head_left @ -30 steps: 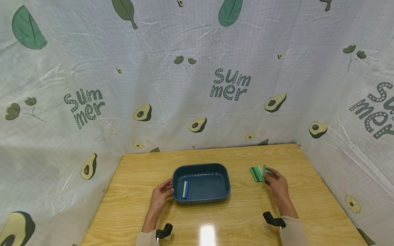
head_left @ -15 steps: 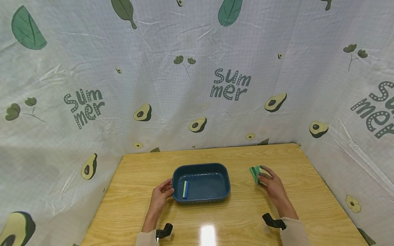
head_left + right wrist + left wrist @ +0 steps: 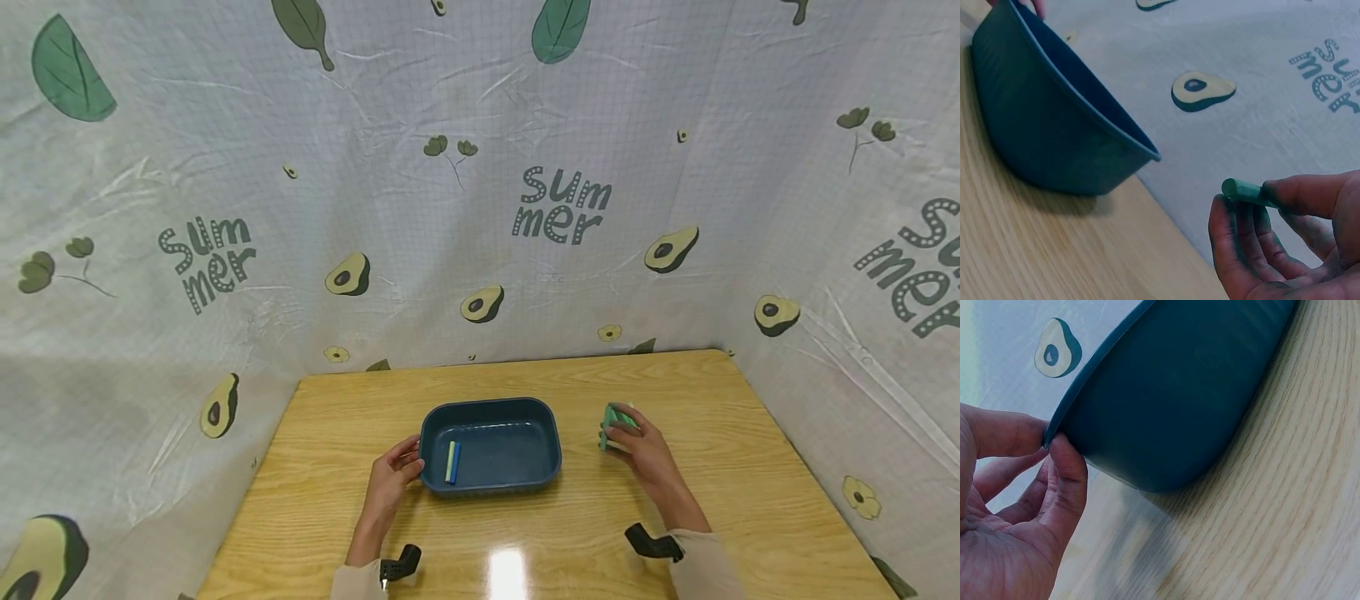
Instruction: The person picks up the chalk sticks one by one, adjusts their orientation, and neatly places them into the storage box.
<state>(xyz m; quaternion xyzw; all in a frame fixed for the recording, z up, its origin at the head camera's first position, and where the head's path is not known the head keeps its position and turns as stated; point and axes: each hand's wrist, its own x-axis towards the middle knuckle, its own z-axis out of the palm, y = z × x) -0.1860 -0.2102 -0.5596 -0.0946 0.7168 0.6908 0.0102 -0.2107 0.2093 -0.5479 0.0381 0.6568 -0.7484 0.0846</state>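
My left hand [image 3: 392, 477] pinches the left rim of a dark blue plastic basin [image 3: 491, 490] between thumb and fingers. In the left wrist view the thumb presses the rim's outside. Two chalk sticks lie side by side at the basin's left end, a pale yellow one [image 3: 450, 461] and a blue one [image 3: 456, 465]. To the right of the basin, my right hand [image 3: 647, 454] pinches a green chalk stick [image 3: 1246, 191] between thumb and fingers. Green dust marks those fingertips. Other green sticks [image 3: 626, 416] show behind this hand, partly hidden by it.
A light wooden table [image 3: 585, 533] carries the basin, with a bright reflection near its front. Its back edge meets a hanging white sheet [image 3: 420, 225] printed with avocados, leaves and lettering. Dark cameras [image 3: 652, 543] are strapped to both wrists.
My right hand has moved left across the row of green chalk sticks, with a green stick in its fingers. The left hand and the basin have stayed in place.
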